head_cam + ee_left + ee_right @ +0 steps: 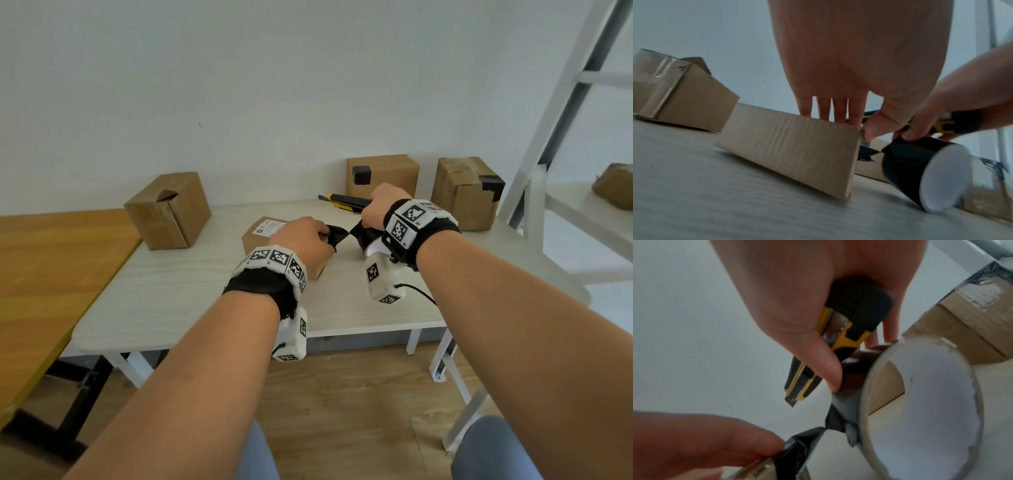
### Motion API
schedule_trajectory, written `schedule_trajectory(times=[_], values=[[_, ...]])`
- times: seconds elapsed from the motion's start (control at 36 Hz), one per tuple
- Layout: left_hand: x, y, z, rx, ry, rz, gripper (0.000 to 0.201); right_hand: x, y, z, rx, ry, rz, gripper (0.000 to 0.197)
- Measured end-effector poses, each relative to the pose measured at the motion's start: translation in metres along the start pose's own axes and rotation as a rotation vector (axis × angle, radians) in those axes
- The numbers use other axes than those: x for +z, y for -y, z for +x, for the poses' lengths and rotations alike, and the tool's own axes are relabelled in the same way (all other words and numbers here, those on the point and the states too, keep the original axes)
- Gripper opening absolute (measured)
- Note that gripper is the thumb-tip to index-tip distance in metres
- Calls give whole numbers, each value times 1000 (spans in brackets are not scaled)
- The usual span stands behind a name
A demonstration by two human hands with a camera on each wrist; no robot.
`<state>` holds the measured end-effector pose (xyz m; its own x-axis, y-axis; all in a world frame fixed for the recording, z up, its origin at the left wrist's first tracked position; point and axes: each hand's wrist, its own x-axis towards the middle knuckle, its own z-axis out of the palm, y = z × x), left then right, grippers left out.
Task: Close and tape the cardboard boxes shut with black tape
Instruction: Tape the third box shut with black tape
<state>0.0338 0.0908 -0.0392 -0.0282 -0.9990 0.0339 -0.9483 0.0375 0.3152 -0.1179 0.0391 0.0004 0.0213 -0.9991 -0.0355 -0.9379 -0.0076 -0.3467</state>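
Observation:
A small cardboard box [262, 230] with a white label lies mid-table. My left hand [320, 236] rests on it, fingers [838, 110] over the top, thumb holding the end of the black tape [340, 233] at the box's right edge. The strip is twisted and stretches right to the tape roll [368, 238]. My right hand [368, 219] grips that roll [920, 402] together with a yellow and black utility knife [818, 356]. The knife's blade tip sticks out and points left, just above the strip [830, 421].
Three more cardboard boxes stand on the white table [205, 301]: one at the left [168, 210], one at the back [382, 174] with a black tape patch, one at the right [466, 192]. A wooden table [51, 267] adjoins on the left. A white metal frame [548, 137] rises on the right.

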Motion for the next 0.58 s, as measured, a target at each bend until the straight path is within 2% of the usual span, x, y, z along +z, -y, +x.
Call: schedule_trajectory(times=[0.08, 0.17, 0.31, 0.58], values=[[-2, -4, 1, 10, -6, 51, 40, 0, 1, 2, -28, -37, -47, 7], [-1, -1, 4, 21, -17, 34, 28, 3, 2, 5, -35, -48, -81, 9], [2, 5, 7, -30, -34, 1, 36, 11, 2, 9, -69, -117, -105, 19], [2, 6, 1, 33, -46, 36, 35, 5, 0, -5, -74, -193, -24, 20]])
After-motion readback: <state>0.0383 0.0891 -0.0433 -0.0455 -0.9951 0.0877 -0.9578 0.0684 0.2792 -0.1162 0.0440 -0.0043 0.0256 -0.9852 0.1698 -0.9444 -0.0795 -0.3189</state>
